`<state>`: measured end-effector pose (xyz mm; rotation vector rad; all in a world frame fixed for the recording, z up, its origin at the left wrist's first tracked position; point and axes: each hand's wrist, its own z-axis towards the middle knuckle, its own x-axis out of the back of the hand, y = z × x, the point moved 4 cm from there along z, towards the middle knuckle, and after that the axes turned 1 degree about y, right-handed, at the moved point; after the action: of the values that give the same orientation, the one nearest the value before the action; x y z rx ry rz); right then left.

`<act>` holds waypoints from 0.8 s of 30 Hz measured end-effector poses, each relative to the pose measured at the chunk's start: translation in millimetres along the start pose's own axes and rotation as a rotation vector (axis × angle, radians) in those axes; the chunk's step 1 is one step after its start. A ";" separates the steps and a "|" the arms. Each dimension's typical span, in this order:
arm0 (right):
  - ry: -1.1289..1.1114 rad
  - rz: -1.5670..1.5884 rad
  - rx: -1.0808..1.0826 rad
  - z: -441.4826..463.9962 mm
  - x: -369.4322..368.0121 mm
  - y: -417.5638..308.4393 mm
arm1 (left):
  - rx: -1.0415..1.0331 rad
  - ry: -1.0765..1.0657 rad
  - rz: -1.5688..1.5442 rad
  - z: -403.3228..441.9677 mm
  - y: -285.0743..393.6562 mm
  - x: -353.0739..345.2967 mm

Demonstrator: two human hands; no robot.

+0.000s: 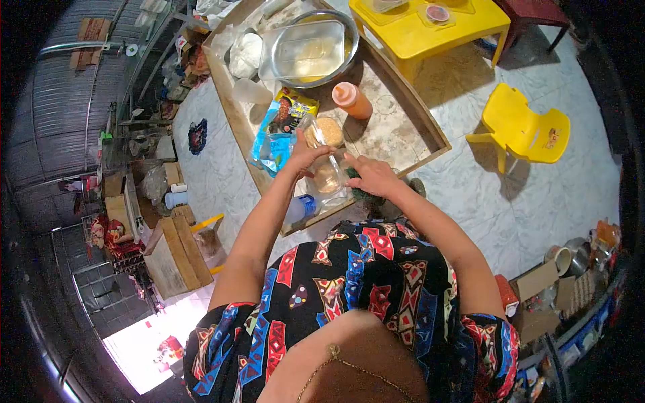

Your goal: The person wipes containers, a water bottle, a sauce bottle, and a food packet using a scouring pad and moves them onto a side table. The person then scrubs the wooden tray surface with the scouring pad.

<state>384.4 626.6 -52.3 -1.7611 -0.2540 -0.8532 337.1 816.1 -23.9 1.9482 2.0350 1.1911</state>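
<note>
My left hand (309, 156) has its fingers curled on the edge of a clear plastic package (334, 163), with a round tan piece (327, 180) visible under the plastic. On the package's other side is my right hand (373, 177), its fingers apart and close to the plastic; I cannot tell if they touch it. Just beyond lies a round block of dry noodles (329, 132). A yellow and black noodle packet (295, 111) and a blue packet (271, 142) lie past my left hand. An orange squeeze bottle (353, 101) stands upright farther off.
A low wooden-rimmed table (410, 127) carries these things. On it also stand a metal bowl (353, 40) with a clear tub (309, 50) in it, a white bag (246, 55) and a cloudy cup (252, 92). A yellow table (430, 33) and yellow chair (527, 124) stand right.
</note>
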 end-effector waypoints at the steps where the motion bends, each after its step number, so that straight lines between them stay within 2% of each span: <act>1: -0.010 0.002 -0.013 0.5 -0.2 0.1 | -0.003 0.002 -0.002 -1.5 2.2 1.0; 7: -0.048 0.036 -0.049 8.1 4.5 -0.5 | -0.031 0.001 0.034 -0.8 12.0 7.4; 9: -0.074 0.078 -0.072 8.6 13.3 1.7 | -0.196 0.138 0.263 17.4 2.0 10.3; 10: -0.146 0.063 -0.093 11.7 18.0 6.0 | -0.187 0.214 0.401 19.7 3.6 15.7; 11: -0.217 0.049 -0.114 14.5 21.1 12.2 | -0.188 0.217 0.398 20.3 2.9 19.3; 12: -0.154 0.128 -0.087 19.0 17.7 22.9 | -0.082 0.171 0.347 22.1 -1.7 22.6; 14: -0.174 0.182 -0.068 25.8 19.6 32.3 | 0.128 0.026 0.214 -6.7 14.4 24.2; 15: -0.195 0.237 -0.049 28.4 20.0 36.5 | 0.126 0.026 0.214 7.5 1.0 28.2; 16: -0.198 0.428 -0.089 30.6 8.0 53.6 | -0.021 0.234 0.535 33.8 -16.3 38.6; 17: -0.199 0.424 -0.089 28.3 10.5 59.0 | -0.172 0.444 0.852 53.5 -26.6 46.0; 19: -0.265 0.786 -0.257 24.2 10.5 66.6 | -0.188 0.364 0.731 75.0 -38.9 51.1; 20: -0.266 0.782 -0.258 25.6 9.2 64.0 | -0.202 0.283 0.614 80.5 -42.3 50.4; 21: -0.180 0.844 -0.348 28.6 6.9 62.9 | -0.203 0.284 0.610 83.3 -47.3 49.8; 22: -0.092 0.904 -0.438 31.2 5.2 61.5 | -0.152 0.215 0.402 76.2 -47.3 45.1; 23: -0.093 0.900 -0.439 34.7 2.6 57.6 | -0.102 0.145 0.195 65.9 -43.6 39.3; 24: 0.020 0.770 -0.433 38.3 5.0 56.0 | -0.102 0.145 0.190 55.5 -35.6 35.1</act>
<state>435.2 639.1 -95.7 -2.0145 0.6380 -0.3667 332.1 876.8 -67.3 2.1010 1.8412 1.4864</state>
